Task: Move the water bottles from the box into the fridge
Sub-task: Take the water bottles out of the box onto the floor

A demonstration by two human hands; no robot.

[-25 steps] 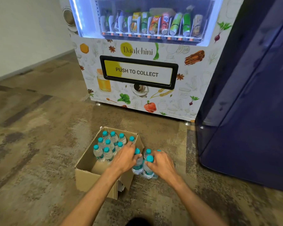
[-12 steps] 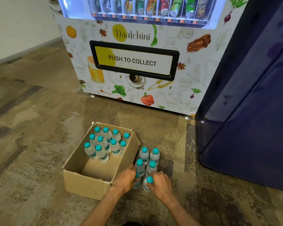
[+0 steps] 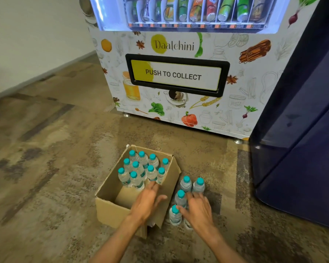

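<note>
Ten small capped water bottles [image 3: 139, 180] upright in cardboard box [image 3: 110, 211], four more [image 3: 180, 199] on floor at 3 o'clock; likely light, slick, squashy, best pinched below caps; left hand [image 3: 146, 204] and right hand [image 3: 198, 211] open, holding nothing.

Bottles [image 3: 186, 184] right of box [image 3: 110, 211]

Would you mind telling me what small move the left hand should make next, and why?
Probably reach a little further into the cardboard box and close on the nearest bottle. The left hand hovers open over the box with ten capped bottles upright inside, while the right hand rests at the bottles on the floor.
</note>
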